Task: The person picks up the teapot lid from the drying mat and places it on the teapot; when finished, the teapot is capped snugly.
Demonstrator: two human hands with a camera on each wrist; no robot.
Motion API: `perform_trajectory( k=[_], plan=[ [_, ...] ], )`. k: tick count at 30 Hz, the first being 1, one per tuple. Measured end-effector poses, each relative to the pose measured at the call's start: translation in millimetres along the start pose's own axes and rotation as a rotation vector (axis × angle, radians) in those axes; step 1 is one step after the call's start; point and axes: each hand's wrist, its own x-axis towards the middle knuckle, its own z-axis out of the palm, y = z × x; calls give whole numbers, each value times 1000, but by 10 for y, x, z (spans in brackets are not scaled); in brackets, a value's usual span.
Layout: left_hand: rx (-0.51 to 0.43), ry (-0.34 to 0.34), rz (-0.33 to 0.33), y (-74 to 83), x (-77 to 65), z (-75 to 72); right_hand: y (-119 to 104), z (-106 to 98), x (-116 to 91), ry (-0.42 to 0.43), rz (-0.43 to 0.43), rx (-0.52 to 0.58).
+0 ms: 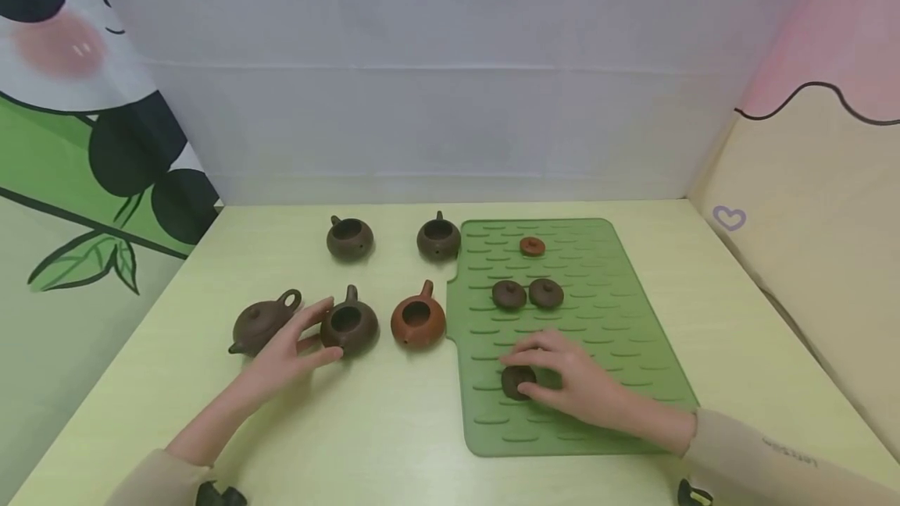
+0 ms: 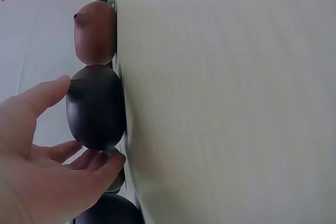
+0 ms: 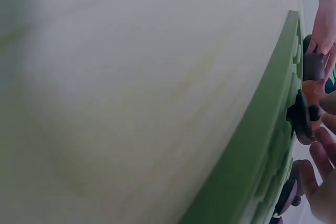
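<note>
A dark brown lidless teapot (image 1: 349, 328) stands on the table, its spout pointing toward me. My left hand (image 1: 291, 346) holds it from the left, thumb (image 2: 60, 88) at the spout and the other fingers along its side. On the green mat lies a dark round lid (image 1: 517, 383) with a small knob. Over it is my right hand (image 1: 562, 377), fingers spread, with thumb and fingertips close around the knob in the right wrist view. A reddish-brown lidless teapot (image 1: 418, 322) is just right of the held pot. Left of my left hand sits a lidded dark teapot (image 1: 262, 325).
Two more open dark teapots (image 1: 350, 239) stand at the back. The green ridged mat (image 1: 598, 412) covers the right of the table. On it are two dark lids (image 1: 509, 295) side by side and a reddish lid (image 1: 532, 246) farther back. A pale wall cloth (image 1: 450, 123) hangs behind.
</note>
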Motion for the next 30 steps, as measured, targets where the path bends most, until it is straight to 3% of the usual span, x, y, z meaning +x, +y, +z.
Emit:
perform_trajectory(
  k=[7, 20, 30],
  plan=[
    [-2, -2, -14, -2, 17, -1, 49, 45, -57, -27, 81, -5],
    [-26, -8, -59, -25, -6, -14, 74, 37, -35, -25, 158, 113],
    [-84, -8, -93, -42, -28, -4, 92, -53, 7, -128, 206, 130]
  ],
)
